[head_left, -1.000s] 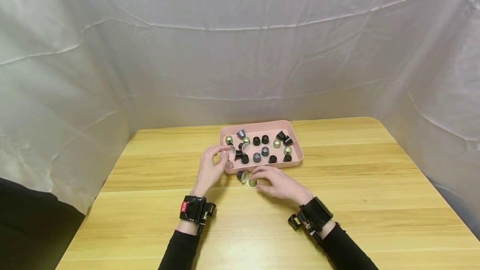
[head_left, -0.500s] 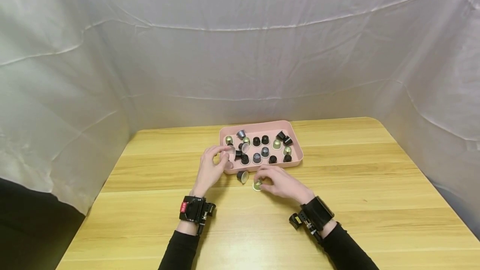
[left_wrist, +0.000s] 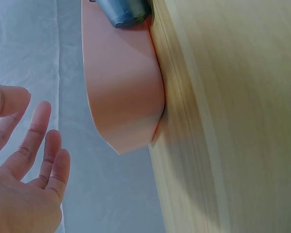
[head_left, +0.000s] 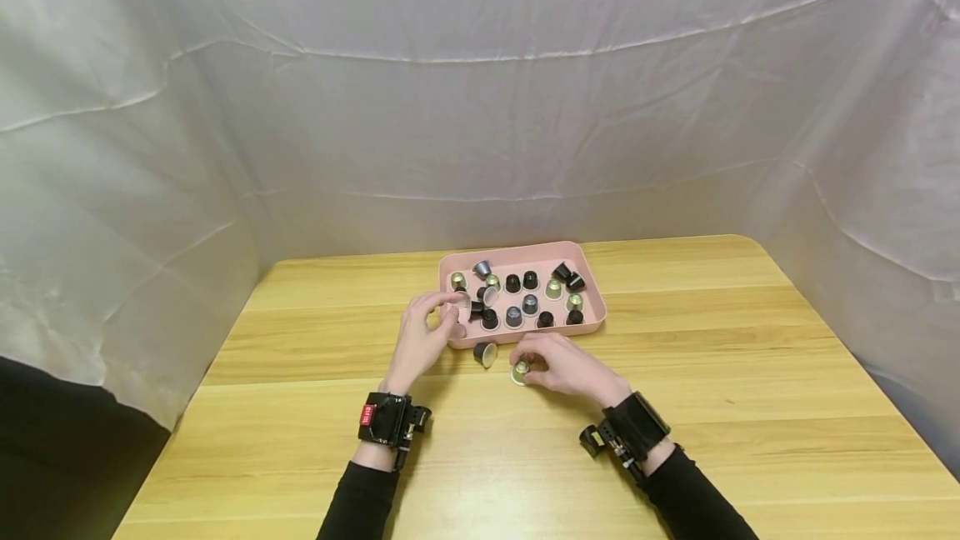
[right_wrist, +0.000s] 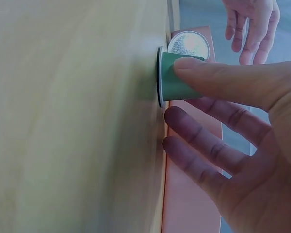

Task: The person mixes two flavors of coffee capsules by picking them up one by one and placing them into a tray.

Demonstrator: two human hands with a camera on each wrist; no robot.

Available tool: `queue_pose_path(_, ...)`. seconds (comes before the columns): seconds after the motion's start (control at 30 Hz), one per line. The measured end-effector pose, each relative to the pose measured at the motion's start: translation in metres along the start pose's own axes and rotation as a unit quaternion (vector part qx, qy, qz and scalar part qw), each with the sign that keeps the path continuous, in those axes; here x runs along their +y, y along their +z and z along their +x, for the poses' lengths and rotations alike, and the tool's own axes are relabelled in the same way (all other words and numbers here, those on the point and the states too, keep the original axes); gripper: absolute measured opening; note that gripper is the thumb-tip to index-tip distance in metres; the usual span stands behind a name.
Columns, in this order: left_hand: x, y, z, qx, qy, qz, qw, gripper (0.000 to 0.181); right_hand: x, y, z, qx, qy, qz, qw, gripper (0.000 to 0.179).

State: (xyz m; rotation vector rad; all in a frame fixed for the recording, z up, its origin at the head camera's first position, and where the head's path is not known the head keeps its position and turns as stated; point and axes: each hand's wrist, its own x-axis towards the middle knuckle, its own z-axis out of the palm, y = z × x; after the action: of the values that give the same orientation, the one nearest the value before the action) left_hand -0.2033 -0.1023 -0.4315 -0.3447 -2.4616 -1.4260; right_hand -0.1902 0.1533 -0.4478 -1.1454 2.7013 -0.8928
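My right hand (head_left: 558, 365) pinches a green coffee capsule (right_wrist: 177, 77) between thumb and fingers. Its rim sits at the wooden tabletop in the right wrist view. Just left of it, a dark coffee capsule (head_left: 483, 354) lies on its side, lid showing. My left hand (head_left: 422, 336) hovers by the left end of a pink tray (head_left: 517, 254), fingers loosely bent and nothing visible between them in the left wrist view (left_wrist: 26, 179). Several black, green and blue-grey capsules are in the tray, such as a blue-grey one (head_left: 513, 317); some stand upside down, others lie tipped.
The wooden table (head_left: 712, 357) carries the tray near its far side. A pale fabric curtain (head_left: 480, 123) hangs behind and along both sides. Black-sleeved forearms come in from the front edge, each with a camera strapped at the wrist.
My right hand has slid the green capsule slightly to the right and nearer, away from the dark capsule lying on its side. My left hand has stayed in place.
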Motion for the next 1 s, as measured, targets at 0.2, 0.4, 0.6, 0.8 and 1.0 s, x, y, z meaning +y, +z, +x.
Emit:
queue_pose_path(0.2, 0.0004, 0.0002, -0.0006, 0.001, 0.002, 0.003, 1.0000, 0.026, 0.0001, 0.0012, -0.0011, -0.006, -0.001, -0.036, 0.9993, 0.028)
queue_pose_path(0.4, 0.0010, 0.0003, -0.0007, 0.004, 0.005, 0.002, 1.0000, 0.026, -0.0005, 0.0021, -0.0021, -0.007, 0.003, -0.059, 0.9982, 0.029)
queue_pose_path(0.6, 0.0009, 0.0001, -0.0010, 0.003, 0.002, -0.001, 1.0000, 0.026, 0.0001, 0.0013, -0.0023, -0.003, -0.012, -0.043, 0.9990, 0.028)
queue_pose_path(0.8, 0.0012, -0.0004, -0.0010, 0.000, -0.002, 0.002, 1.0000, 0.026, 0.0019, -0.0003, -0.0025, 0.007, -0.019, -0.007, 0.9998, 0.033)
queue_pose_path(1.0, 0.0009, -0.0013, -0.0014, -0.004, -0.008, 0.003, 1.0000, 0.026, 0.0055, -0.0004, -0.0023, 0.018, -0.018, 0.012, 0.9996, 0.035)
